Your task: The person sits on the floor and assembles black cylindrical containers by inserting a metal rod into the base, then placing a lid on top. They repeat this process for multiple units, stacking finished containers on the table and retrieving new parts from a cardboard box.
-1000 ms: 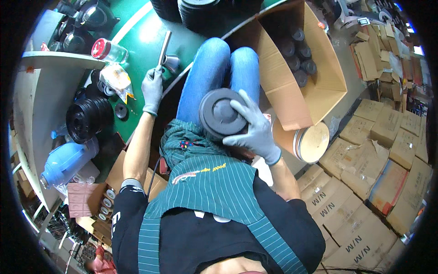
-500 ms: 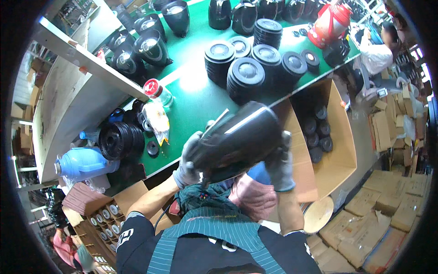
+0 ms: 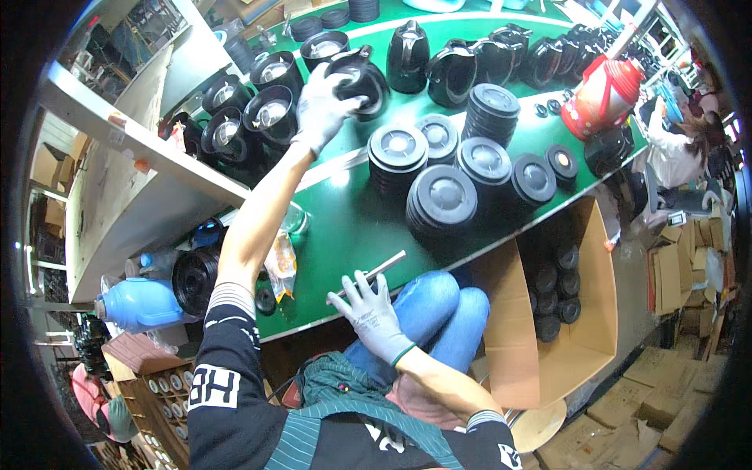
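At the far left part of the green table (image 3: 368,305), my left hand (image 3: 325,110), in a grey glove, is closed around a black jug body (image 3: 364,90). That jug is blurred and stands or hovers beside several upturned black jug bodies (image 3: 270,110) with silvery round insides. Close to the table's front edge, my gloved right hand (image 3: 372,317) has a thin metal rod-like tool (image 3: 388,265) under its fingers, tip pointing away to the right. Stacks of round black lids (image 3: 441,196) are beyond the right hand.
Black jugs with handles (image 3: 452,72) line the back, near a red thermos (image 3: 603,98). An open carton (image 3: 591,313) with black round parts stands at the right. A light blue thermos (image 3: 141,304), a yellow-white packet (image 3: 282,266) and a partitioned box (image 3: 160,399) are at the left.
The black jug body, earlier held in both hands before me, is now far left in my left hand alone. My right hand has come off it and moved inward with the rod.
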A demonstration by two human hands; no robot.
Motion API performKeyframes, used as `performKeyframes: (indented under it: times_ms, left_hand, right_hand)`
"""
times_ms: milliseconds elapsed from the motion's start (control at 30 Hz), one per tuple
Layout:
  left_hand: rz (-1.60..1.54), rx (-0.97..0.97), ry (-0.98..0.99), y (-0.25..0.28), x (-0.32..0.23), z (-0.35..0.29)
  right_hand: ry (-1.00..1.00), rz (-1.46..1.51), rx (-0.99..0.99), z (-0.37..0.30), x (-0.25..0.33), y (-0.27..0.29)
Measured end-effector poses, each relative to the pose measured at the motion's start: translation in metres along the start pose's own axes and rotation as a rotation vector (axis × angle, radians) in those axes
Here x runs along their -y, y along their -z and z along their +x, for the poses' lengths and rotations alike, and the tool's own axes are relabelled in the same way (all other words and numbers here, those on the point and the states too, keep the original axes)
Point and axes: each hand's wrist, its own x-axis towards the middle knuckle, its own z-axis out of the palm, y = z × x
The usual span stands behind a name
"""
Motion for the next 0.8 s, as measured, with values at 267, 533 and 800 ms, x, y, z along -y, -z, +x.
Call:
performKeyframes:
  times_ms: [267,533,800]
  left_hand:
    - [-0.466,0.25,0.089,-0.097,0.017,0.071]
    - [0.655,0.07,-0.017,-0.078,0.138,0.092]
    - [0.472,-0.176,-0.311,0.062,0.059,0.081]
  right_hand:
    - [-0.118,0.001,0.161,0.037,-0.056,-0.001]
    - [-0.048,-0.068,0.171,0.083,-0.068,-0.022]
    - [-0.029,0.223,-0.238,0.056,-0.067,0.072]
